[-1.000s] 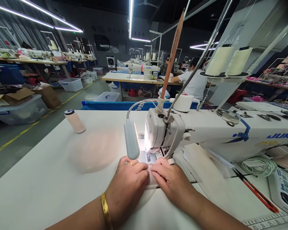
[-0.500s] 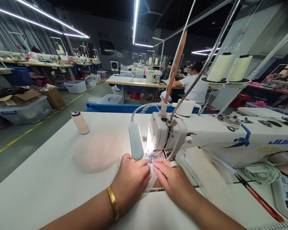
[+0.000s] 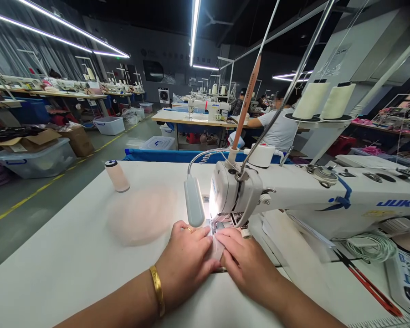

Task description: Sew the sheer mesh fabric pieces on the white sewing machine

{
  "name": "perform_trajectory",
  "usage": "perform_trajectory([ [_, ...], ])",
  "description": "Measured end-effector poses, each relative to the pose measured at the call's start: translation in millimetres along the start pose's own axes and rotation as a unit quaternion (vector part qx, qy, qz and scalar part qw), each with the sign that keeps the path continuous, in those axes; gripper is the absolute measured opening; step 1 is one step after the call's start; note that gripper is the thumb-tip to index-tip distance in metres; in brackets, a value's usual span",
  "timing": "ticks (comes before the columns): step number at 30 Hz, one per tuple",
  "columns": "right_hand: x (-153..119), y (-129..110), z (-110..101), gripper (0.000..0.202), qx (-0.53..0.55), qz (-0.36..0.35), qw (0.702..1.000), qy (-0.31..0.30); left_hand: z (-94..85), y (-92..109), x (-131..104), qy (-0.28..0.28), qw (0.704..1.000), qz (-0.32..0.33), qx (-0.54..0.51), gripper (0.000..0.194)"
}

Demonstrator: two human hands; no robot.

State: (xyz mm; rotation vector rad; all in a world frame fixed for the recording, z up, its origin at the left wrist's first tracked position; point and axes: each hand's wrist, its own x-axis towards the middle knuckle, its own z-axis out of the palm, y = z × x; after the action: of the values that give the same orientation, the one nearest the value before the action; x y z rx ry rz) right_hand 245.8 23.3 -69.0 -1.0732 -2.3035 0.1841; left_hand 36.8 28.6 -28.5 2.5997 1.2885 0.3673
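A thin pale piece of fabric (image 3: pixel 216 251) lies under the needle area of a white sewing machine (image 3: pixel 234 191). On its left side, my left hand (image 3: pixel 187 255) is closed on the fabric, fingertips close to the presser foot (image 3: pixel 212 226) and thumb stretched toward the right hand. From the other side my right hand (image 3: pixel 248 257) grips the same fabric, its fingers bent and bunched just right of the foot. A small grey lamp (image 3: pixel 194 202) hangs over the left fingers. Most of the fabric's edges are hidden under both hands.
Left on the white table (image 3: pixel 71 255) are a sheer pale fabric pile (image 3: pixel 141 216) and a peach thread cone (image 3: pixel 117 176). Red-handled tweezers (image 3: pixel 371 287) and a coiled pale cord (image 3: pixel 371 245) lie at the right. A person in white (image 3: pixel 278 127) sits beyond.
My left thumb has reached farther right, toward the right hand, and the fabric between the hands shows less. Both hands stay by the presser foot. The view has shifted slightly.
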Motion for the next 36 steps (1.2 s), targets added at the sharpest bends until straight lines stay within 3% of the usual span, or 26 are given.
perform_trajectory([
  [2, -1.8, -2.7, -2.2, 0.033, 0.011, -0.036, 0.999, -0.007, -4.5, 3.3, -6.2, -0.016, 1.000, 0.000, -0.012, 0.032],
  [3, -2.4, -3.8, -3.0, 0.031, 0.011, -0.047, 0.999, -0.012, -4.3, 4.1, -9.1, -0.013, 1.000, 0.004, -0.010, 0.032],
  [6, -3.0, -4.9, -3.7, 0.027, 0.006, -0.046, 0.998, -0.029, 5.8, 1.2, -12.8, 0.037, 0.999, 0.022, 0.016, 0.007],
  [8, -2.5, -4.0, -2.6, 0.026, 0.015, -0.032, 0.999, -0.027, 15.3, -3.9, -9.0, 0.072, 0.997, 0.032, 0.012, 0.020],
  [11, -0.8, -2.6, -0.9, 0.021, 0.055, 0.009, 0.998, 0.002, 23.2, -10.6, 2.1, 0.095, 0.994, 0.019, -0.044, 0.019],
  [14, 2.3, -3.2, -1.4, 0.018, 0.095, 0.074, 0.993, 0.023, 21.5, -13.0, 12.0, 0.080, 0.992, -0.006, -0.102, 0.012],
  [19, 7.7, -6.0, -5.3, 0.021, 0.110, 0.139, 0.984, 0.033, 14.2, -19.9, 19.2, 0.036, 0.991, 0.010, -0.130, 0.013],
  [25, 4.3, -6.1, -3.6, 0.019, 0.087, 0.101, 0.991, 0.028, 11.3, -30.4, 21.1, 0.022, 0.995, 0.022, -0.097, 0.026],
  [30, -5.1, -3.4, -6.6, 0.022, 0.003, 0.022, 0.998, -0.050, 13.6, -22.8, 11.3, 0.070, 0.991, 0.113, 0.003, 0.019],
  [36, -7.6, -4.6, -19.0, 0.025, -0.032, -0.021, 0.996, -0.080, 14.5, -16.5, -4.6, 0.076, 0.980, 0.182, -0.010, 0.027],
])
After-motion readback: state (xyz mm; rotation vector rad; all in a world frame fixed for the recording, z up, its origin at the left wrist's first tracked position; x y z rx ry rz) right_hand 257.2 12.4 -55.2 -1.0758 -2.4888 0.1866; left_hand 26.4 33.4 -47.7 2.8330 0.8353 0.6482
